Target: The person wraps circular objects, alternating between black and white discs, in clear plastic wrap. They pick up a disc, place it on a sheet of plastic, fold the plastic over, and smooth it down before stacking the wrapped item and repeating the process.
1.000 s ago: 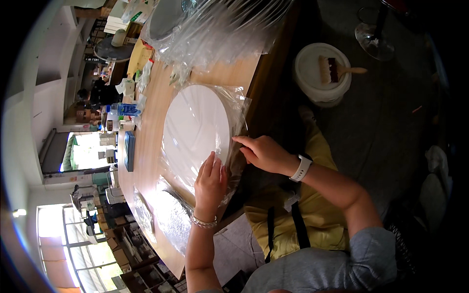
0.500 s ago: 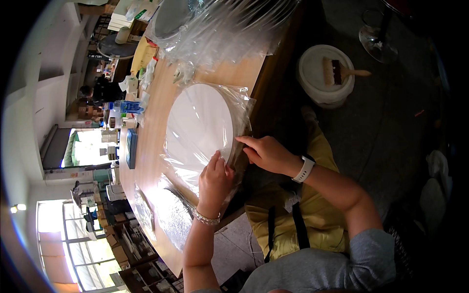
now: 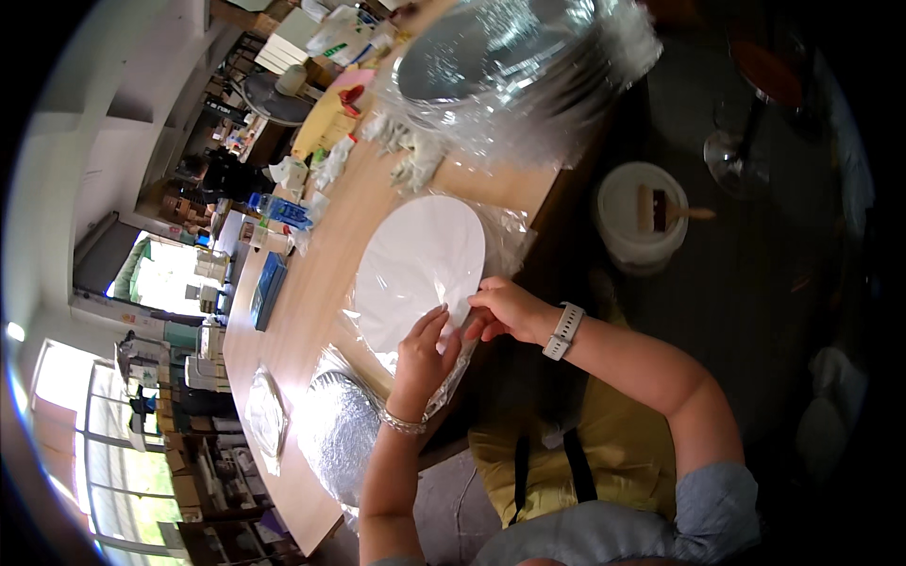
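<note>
A flat white round disc [image 3: 415, 250] in a loose clear plastic wrapper [image 3: 514, 231] lies near the table's edge. At the disc's near edge, the thumb and fingers of my right hand [image 3: 508, 309], with a white watch on the wrist, pinch the wrapper. Beside it, my left hand [image 3: 423, 357], with a bracelet on the wrist, rests on the plastic with its fingers stretched out and the thumb apart. The fingertips of both hands are close together. My left palm hides part of the wrapper below it.
Silver round discs [image 3: 491, 47] under plastic film stand stacked at the table's far end. A foil-covered round piece [image 3: 335, 429] lies left of my left forearm. White gloves [image 3: 415, 156], a blue bottle [image 3: 283, 211] and a blue box [image 3: 270, 289] are also on the table [image 3: 302, 321]. A brush [image 3: 661, 209] lies on a bucket [image 3: 628, 250].
The view has shifted, bringing more of the silver stack into sight. My right hand has moved in from the disc's side, from a pointing finger to a pinch near my left fingertips.
</note>
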{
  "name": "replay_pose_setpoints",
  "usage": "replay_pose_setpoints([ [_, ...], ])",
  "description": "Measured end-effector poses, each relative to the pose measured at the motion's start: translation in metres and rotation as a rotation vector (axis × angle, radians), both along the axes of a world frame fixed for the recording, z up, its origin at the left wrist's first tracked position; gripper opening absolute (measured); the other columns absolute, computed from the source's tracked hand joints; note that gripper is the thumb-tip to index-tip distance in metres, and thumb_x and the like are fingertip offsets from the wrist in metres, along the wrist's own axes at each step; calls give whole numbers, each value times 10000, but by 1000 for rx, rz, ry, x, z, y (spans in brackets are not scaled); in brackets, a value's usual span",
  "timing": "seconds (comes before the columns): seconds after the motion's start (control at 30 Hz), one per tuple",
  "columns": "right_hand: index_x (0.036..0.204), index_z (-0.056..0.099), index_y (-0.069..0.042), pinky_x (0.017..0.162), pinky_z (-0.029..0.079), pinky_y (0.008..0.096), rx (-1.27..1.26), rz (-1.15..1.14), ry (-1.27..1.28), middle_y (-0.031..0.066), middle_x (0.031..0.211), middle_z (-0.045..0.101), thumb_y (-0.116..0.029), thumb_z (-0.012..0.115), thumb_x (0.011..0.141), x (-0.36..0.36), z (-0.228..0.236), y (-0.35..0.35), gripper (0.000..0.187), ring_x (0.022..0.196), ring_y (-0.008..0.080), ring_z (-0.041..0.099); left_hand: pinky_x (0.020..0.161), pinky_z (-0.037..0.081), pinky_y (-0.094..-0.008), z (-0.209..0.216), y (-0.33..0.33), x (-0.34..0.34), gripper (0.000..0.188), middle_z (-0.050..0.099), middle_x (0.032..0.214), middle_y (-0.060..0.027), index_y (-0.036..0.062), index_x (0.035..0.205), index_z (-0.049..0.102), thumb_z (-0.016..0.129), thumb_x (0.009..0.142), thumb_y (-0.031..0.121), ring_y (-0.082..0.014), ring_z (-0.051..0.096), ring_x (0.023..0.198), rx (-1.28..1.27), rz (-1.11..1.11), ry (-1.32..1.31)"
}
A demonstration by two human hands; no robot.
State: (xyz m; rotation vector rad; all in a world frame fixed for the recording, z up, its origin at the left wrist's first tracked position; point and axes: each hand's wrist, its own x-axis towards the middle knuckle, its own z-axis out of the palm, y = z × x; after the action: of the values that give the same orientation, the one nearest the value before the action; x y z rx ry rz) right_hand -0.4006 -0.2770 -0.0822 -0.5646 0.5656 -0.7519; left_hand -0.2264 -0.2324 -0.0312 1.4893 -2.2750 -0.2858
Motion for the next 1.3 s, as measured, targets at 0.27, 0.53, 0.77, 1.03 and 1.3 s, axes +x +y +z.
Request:
replay_pose_setpoints([
  [0.27,1119,418,10,396,452,259,-114,-53,415,125,894,596,-152,506,885,9,29,-2,299,544,174,599,914,414,-428,-35,70,-14,366,509,1110,-177,10,1062,566,613,699,2,-348,483,1077,-221,-174,-44],
  [0.53,971,528,25,409,483,275,-163,-148,593,105,772,607,-95,485,832,21,54,-17,188,561,162,608,813,420,-382,-14,72,-42,506,544,1004,-119,-28,1166,501,674,738,182,-295,506,953,-124,331,-308],
  [0.77,975,523,16,447,517,287,-231,-252,536,91,754,591,-84,434,858,31,62,9,177,586,161,611,919,401,-456,-78,56,-30,372,466,1256,-145,144,1194,543,507,824,153,-338,464,1128,-302,363,-407],
  [1.03,973,486,-29,500,520,301,-128,-265,459,89,754,574,-70,440,866,-82,76,121,124,576,157,584,1000,336,-495,-136,39,-29,465,395,1374,-165,60,1306,446,482,871,220,-344,373,1266,-498,223,-246],
  [1.3,992,558,-75,486,449,200,-199,-374,338,-18,738,562,-54,479,851,-143,179,199,163,559,45,515,986,297,-589,-94,53,-35,469,336,1417,-167,106,1330,433,465,874,210,-378,310,1302,-261,257,-340],
])
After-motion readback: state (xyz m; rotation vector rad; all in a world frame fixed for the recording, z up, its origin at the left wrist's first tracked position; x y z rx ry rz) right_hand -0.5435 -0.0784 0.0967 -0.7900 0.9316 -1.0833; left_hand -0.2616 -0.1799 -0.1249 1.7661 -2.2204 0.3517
